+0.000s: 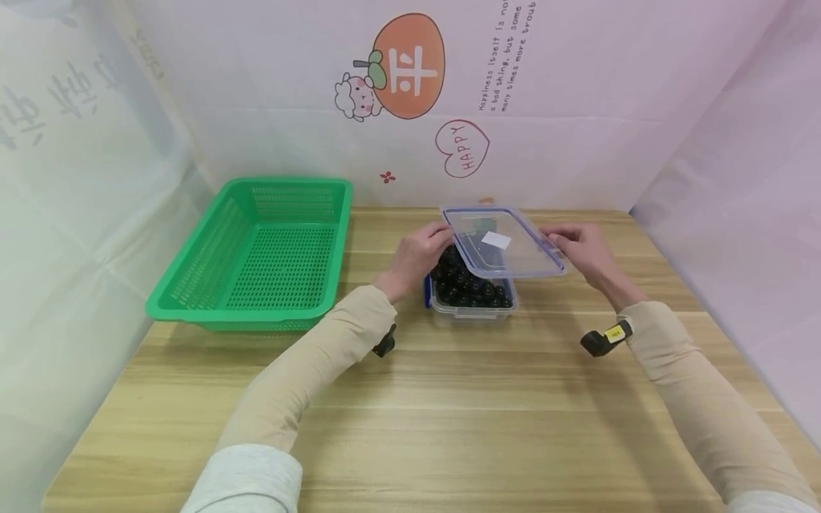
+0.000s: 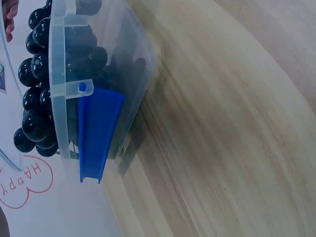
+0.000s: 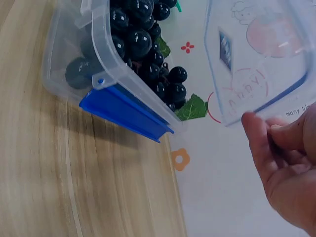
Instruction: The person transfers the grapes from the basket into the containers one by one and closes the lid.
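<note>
A clear plastic lid (image 1: 509, 251) with a blue seal and a white label is held tilted above a clear food container (image 1: 473, 311). Black grapes (image 1: 471, 285) fill the container and rise over its rim; green leaves (image 3: 193, 108) show among them in the right wrist view. My left hand (image 1: 417, 258) grips the lid's left edge with curled fingers. At the opposite edge, my right hand (image 3: 289, 163) pinches the lid between thumb and fingers. Blue side clips (image 2: 98, 133) hang down, unfastened, from the container's rim.
Left of the container, a green plastic basket (image 1: 249, 313) with slotted sides stands on the wooden table (image 1: 449, 420). Behind the table hangs a white printed cloth (image 1: 269, 135), with more cloth at both sides.
</note>
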{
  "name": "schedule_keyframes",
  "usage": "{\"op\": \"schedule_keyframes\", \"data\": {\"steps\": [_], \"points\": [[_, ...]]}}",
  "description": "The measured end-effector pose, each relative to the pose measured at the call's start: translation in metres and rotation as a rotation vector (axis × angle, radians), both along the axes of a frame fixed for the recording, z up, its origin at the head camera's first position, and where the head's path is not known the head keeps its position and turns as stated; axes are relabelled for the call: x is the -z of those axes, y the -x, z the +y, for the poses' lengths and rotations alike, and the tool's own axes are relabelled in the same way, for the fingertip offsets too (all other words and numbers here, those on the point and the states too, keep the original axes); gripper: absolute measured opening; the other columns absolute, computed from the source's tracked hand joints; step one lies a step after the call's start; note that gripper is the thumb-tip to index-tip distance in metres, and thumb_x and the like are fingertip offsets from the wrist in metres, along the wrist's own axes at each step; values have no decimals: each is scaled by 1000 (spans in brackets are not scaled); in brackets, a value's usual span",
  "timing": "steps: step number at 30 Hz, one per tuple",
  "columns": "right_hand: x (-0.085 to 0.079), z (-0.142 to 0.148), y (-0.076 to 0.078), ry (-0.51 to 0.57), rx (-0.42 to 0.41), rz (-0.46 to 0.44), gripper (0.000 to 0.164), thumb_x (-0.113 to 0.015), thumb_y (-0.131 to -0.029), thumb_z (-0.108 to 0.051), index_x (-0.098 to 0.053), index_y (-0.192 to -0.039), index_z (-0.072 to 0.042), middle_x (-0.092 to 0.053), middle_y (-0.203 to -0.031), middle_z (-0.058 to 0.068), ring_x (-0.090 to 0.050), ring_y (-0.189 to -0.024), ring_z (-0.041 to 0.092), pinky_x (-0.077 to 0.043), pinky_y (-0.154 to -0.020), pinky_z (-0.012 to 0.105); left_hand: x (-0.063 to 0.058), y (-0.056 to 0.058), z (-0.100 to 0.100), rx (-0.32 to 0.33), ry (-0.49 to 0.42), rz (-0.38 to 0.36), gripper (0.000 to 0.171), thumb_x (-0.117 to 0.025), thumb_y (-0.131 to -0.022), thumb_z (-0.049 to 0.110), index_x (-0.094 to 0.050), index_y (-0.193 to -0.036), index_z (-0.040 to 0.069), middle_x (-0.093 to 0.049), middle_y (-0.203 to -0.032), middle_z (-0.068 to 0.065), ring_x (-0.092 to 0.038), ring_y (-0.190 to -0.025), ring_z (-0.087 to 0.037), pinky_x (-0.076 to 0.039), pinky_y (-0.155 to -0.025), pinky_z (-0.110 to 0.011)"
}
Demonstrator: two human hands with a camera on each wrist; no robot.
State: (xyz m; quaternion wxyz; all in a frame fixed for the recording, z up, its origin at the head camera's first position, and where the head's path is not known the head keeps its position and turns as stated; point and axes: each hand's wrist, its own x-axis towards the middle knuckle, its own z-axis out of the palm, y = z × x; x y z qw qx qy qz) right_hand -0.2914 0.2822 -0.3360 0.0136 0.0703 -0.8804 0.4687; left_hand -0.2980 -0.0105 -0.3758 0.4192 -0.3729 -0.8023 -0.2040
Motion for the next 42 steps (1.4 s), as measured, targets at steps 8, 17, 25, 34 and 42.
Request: {"op": "schedule_keyframes", "data": {"steps": [8, 17, 25, 34, 42], "points": [[4, -1, -1, 215, -3, 121, 34, -61, -89, -3, -55, -120, 9, -65, -84, -29, -63, -76, -5, -51, -70, 10, -7, -1, 0, 35, -105, 7, 11, -69, -83, 3, -70, -93, -2, -70, -94, -13, -69, -88, -21, -54, -82, -22], [12, -11, 3, 440, 9, 317, 27, -59, -84, 12, -66, -109, 6, -70, -82, -21, -67, -73, -3, -54, -67, 12, -11, 0, 2, 69, -249, -110, 15, -65, -87, 6, -70, -96, -5, -70, -94, -17, -69, -87, -24, -55, -82, -24], [13, -16, 4, 446, -23, 376, 33, -59, -86, 9, -73, -82, -21, -72, -72, -14, -68, -67, 0, -54, -66, 13, -13, 3, 1, 70, -348, -130, 15, -64, -88, 7, -71, -94, -6, -70, -91, -16, -69, -82, -25, -56, -75, -28], [13, -22, 7, 588, -30, 456, 22, -62, -84, 9, -74, -80, -9, -70, -74, -7, -66, -66, 2, -54, -61, 15, -17, 2, 2, 110, -449, -189, 16, -63, -89, 7, -70, -95, -7, -70, -90, -18, -67, -73, -24, -55, -65, -26], [7, -30, 2, 558, 66, 450, 25, -64, -83, 8, -74, -76, -14, -68, -78, -8, -62, -66, 2, -52, -61, 12, -18, 1, 4, 138, -526, -271, 17, -62, -89, 6, -70, -96, -8, -68, -92, -19, -68, -76, -25, -56, -70, -21]]}}
